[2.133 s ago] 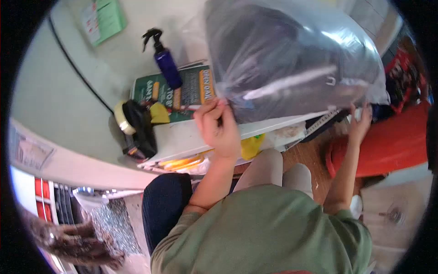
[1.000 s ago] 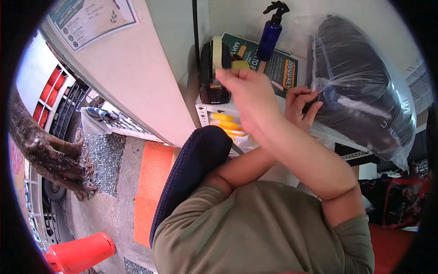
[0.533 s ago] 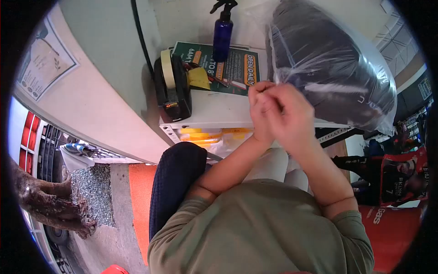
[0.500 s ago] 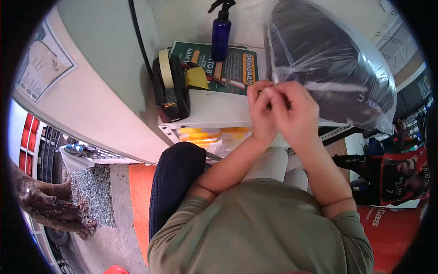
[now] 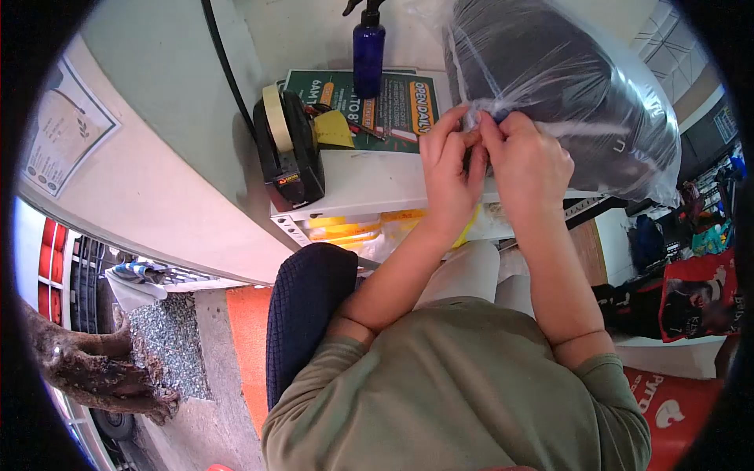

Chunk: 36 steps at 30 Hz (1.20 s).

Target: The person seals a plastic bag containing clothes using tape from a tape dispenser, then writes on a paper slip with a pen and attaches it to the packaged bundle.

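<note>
A large clear plastic bag [image 5: 565, 118] with dark folded cloth inside lies at the back right of the white shelf. Its gathered neck is pinched between my two hands, which meet at the bag's near left corner. My left hand [image 5: 452, 169] is closed, thumb and fingers on the bunched plastic. My right hand [image 5: 530, 161] is closed too, its thumb and forefinger pressed on the same twist. The fingertips partly hide the gathered plastic, so I cannot make out whether it is knotted.
A black tape dispenser [image 5: 302, 173] with a cream tape roll [image 5: 277, 118] stands left of my hands. Behind it a blue spray bottle [image 5: 367, 59] stands on green printed sheets [image 5: 404, 110]. A yellow paper [image 5: 334, 129] lies between. Yellow packets [image 5: 345, 233] sit on the shelf below.
Both hands have shifted slightly up and opened out from each other at the wrists, with fingertips now against the bag's gathered plastic. The view has shifted a little.
</note>
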Each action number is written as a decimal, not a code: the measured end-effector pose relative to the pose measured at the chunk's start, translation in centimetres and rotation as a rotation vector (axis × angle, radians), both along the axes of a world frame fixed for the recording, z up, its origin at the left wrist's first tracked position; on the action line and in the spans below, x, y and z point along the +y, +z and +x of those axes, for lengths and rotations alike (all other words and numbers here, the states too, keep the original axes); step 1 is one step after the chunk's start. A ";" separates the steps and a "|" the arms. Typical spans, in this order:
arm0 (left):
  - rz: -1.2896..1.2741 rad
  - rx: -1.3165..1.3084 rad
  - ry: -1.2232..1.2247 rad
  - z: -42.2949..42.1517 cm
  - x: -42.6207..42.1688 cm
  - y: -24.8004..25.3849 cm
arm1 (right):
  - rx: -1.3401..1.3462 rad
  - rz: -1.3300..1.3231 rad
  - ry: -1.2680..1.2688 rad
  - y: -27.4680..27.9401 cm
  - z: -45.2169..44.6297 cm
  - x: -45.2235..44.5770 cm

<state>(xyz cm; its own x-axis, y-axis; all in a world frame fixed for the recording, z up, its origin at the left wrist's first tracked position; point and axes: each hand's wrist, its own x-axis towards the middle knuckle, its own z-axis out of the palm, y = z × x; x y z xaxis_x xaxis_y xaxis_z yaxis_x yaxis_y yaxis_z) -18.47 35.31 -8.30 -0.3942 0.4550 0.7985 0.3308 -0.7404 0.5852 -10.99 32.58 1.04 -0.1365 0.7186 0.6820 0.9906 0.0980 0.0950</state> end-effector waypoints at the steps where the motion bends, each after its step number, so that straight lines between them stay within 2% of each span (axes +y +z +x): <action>1: 0.000 0.042 -0.010 -0.3 0.1 -0.1 | -0.013 -0.015 -0.005 0.2 0.0 -0.1; 6: -0.007 0.125 -0.071 -1.0 0.6 -0.4 | -0.095 -0.061 -0.075 0.6 1.3 -1.1; 12: -0.064 -0.086 -0.137 -0.3 0.7 -0.7 | -0.198 -0.369 -0.146 0.2 5.1 -4.4; 15: -0.084 -0.306 -0.215 0.8 0.3 -0.5 | 0.144 -0.424 0.251 3.1 1.8 -5.8; 16: -0.094 -0.273 -0.146 0.8 0.2 -0.5 | 0.383 -0.326 0.569 3.1 -0.2 -5.5; 18: -0.093 -0.223 -0.079 0.9 0.4 -1.2 | 0.551 -0.230 0.965 2.3 -4.6 -3.4; 19: -0.089 -0.199 -0.050 1.1 0.7 -1.7 | 0.795 -0.363 0.990 0.8 -7.1 -2.2; 20: -0.082 -0.176 -0.025 1.3 1.0 -2.0 | 1.034 -0.498 1.002 -0.6 -9.3 -0.8; 22: -0.065 -0.140 0.007 1.2 1.5 -2.1 | 1.046 -1.081 0.681 -0.4 -11.9 2.0; 25: -0.039 -0.170 -0.009 1.0 1.1 -1.8 | 1.167 -1.319 0.421 -2.4 -15.3 3.6; 28: -0.034 -0.179 -0.072 0.9 0.9 -1.6 | 1.376 -1.339 0.602 -1.4 -16.4 2.0; 31: -0.052 -0.186 -0.110 0.6 0.5 -1.5 | 1.504 -1.167 0.632 -1.6 -17.3 0.9; 34: -0.059 -0.272 -0.192 0.7 0.3 -1.3 | 1.381 -0.965 0.694 -1.1 -16.9 -0.9; 36: -0.065 -0.280 -0.175 0.8 0.2 -1.3 | 1.486 -1.049 0.725 -0.8 -16.4 -2.6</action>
